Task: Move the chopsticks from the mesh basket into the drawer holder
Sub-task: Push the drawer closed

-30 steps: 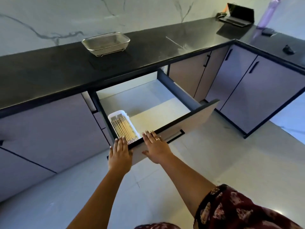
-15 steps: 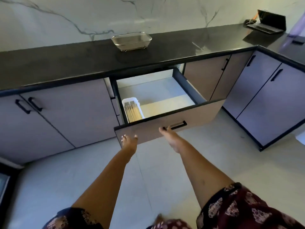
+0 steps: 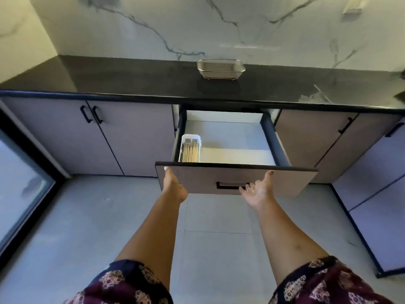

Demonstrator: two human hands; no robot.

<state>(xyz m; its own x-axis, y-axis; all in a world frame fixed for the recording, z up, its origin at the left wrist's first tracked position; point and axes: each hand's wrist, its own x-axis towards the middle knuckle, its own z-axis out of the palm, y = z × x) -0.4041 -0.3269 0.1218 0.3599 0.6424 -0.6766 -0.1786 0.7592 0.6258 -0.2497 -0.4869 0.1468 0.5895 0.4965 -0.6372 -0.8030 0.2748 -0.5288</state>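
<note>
Several wooden chopsticks [image 3: 190,152] lie in the white holder [image 3: 181,148] at the front left of the open drawer [image 3: 232,178]. The metal mesh basket [image 3: 221,68] stands on the black counter behind the drawer; no chopsticks show in it. My left hand [image 3: 174,185] presses flat against the drawer front near its left end, fingers together, holding nothing. My right hand [image 3: 258,189] rests against the drawer front just right of the black handle [image 3: 230,185], palm turned up, fingers spread, holding nothing.
Closed cabinet doors [image 3: 135,137] flank the drawer on both sides, with more cabinets [image 3: 377,172] along the right. A glass door [image 3: 19,189] is at the left. Grey tiled floor [image 3: 214,227] lies below. The counter [image 3: 131,80] meets a marble wall.
I have stepped back and the view has swung to face the drawer squarely. Both hands slid from the drawer's top edge down onto its front panel. The drawer looks pushed in somewhat.
</note>
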